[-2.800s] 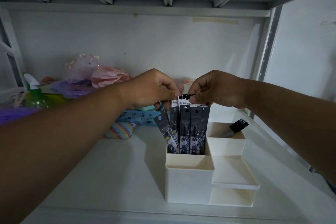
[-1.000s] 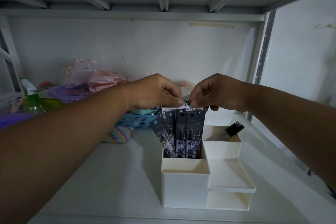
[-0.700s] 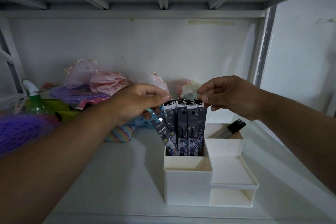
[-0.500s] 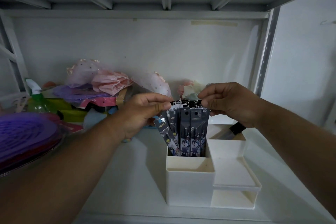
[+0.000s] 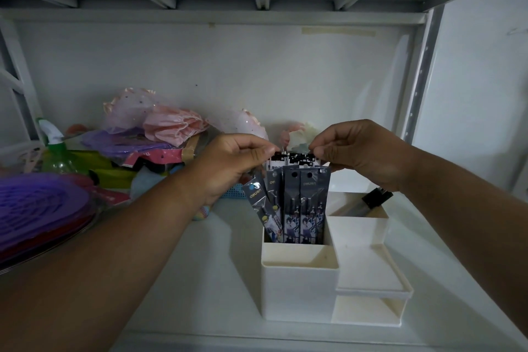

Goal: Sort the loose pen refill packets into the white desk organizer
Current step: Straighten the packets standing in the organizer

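Several dark pen refill packets (image 5: 301, 203) stand upright in the tall back-left compartment of the white desk organizer (image 5: 297, 291) on the shelf. One packet (image 5: 261, 207) leans out to the left. My left hand (image 5: 228, 163) pinches the top left edge of the packets. My right hand (image 5: 360, 151) pinches their top right edge. Both hands hover just above the organizer.
A black object (image 5: 374, 198) lies in the organizer's right back compartment. Left of it lie a blue basket (image 5: 235, 194), pink tulle items (image 5: 171, 123), a green spray bottle (image 5: 57, 154) and a purple mesh object (image 5: 34, 211). The shelf post (image 5: 420, 74) rises at right.
Both hands shifted from pinching together at the middle of the packet tops to their outer edges. The view moved a little, and more clutter shows at left.
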